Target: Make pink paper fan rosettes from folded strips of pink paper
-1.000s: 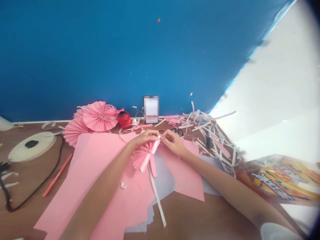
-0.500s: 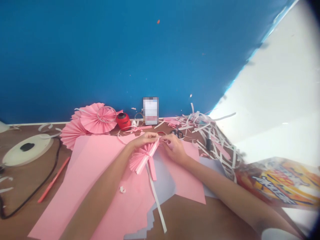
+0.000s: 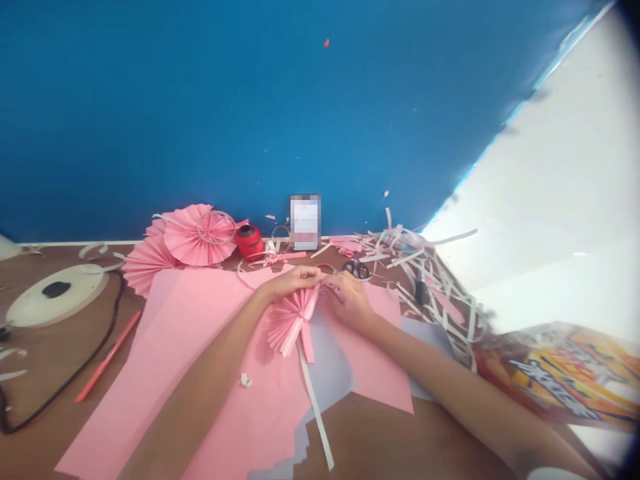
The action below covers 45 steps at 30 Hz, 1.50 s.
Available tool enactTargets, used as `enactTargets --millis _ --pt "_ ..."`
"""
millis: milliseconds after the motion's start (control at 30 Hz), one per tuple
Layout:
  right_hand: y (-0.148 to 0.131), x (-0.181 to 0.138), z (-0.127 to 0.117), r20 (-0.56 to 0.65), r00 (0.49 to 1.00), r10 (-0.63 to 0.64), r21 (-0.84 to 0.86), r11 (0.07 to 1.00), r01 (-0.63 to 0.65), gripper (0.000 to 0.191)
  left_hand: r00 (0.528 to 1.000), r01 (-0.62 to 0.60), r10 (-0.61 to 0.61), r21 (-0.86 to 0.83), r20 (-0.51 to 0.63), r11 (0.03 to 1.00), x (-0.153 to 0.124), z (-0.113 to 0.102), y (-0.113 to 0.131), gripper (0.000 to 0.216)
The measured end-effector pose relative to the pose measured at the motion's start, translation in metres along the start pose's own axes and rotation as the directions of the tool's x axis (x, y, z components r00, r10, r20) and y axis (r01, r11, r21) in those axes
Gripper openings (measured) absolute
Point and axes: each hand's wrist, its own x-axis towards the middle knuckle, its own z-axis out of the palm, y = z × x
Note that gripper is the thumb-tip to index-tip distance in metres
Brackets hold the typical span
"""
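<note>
A pleated pink paper fan (image 3: 289, 323) is held up over the sheets, partly fanned out, its upper end between my fingers. My left hand (image 3: 293, 281) is closed on its top edge. Close beside it, my right hand (image 3: 350, 298) pinches at the same upper corner; the fingertips of both hands nearly meet there. From the fan's middle hangs a long white paper strip (image 3: 316, 407), running down toward the table's near side. Pink paper sheets (image 3: 195, 313) and a grey-lilac sheet (image 3: 330, 363) lie beneath my hands.
Finished pink paper rosettes (image 3: 195, 233), a red roll-shaped object (image 3: 249, 243) and a propped phone (image 3: 305, 223) stand along the blue wall. Scissors (image 3: 356, 269) and a heap of paper strips (image 3: 430, 280) lie right. A red pen (image 3: 109, 357), a cream oval device (image 3: 57, 297) and a snack bag (image 3: 565, 373) flank the sheets.
The fan has turned slightly and shifted a little right between my hands. My right fingers have come closer to my left fingertips. The whole view has moved slightly.
</note>
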Motion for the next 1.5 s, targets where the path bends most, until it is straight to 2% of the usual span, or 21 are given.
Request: enactTargets --millis 567,1133,1500 --pt "-0.001 0.001 0.000 0.013 1.000 -0.002 -0.008 1.000 0.002 0.018 0.999 -0.032 0.032 0.041 0.009 0.999 0.004 -0.002 -0.006 0.035" --pt "-0.001 0.002 0.000 0.002 1.000 0.005 -0.027 1.000 -0.005 0.016 1.000 0.003 -0.001 0.073 -0.018 0.997 0.002 -0.002 -0.004 0.028" --pt "0.000 0.000 0.001 -0.011 1.000 0.018 -0.040 0.999 -0.019 0.017 0.999 0.031 -0.031 -0.034 -0.016 0.999 0.000 0.002 0.003 0.025"
